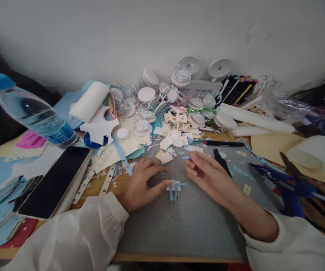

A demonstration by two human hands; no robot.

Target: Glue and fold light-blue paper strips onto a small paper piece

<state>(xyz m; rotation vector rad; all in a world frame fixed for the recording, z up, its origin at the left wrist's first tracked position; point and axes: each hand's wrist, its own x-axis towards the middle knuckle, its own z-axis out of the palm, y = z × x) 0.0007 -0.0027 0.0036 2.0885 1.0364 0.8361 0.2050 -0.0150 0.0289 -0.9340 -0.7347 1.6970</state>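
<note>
Head view: left hand [140, 184] flat, thumb on paper cross [175, 187], long axis toward viewer; right hand [207, 174] spread.

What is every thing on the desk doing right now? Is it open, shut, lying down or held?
left hand: flat on the mat, thumb touching the paper piece
right hand: flat on the mat, holding nothing
paper piece: lying on the cutting mat
water bottle: capped, tilted
phone: screen dark, face up
scissors: lying at the right
black pen: lying flat

Water bottle [29, 109] cut off left, scissors [309, 188] blurred, sleeves cropped below.
</note>
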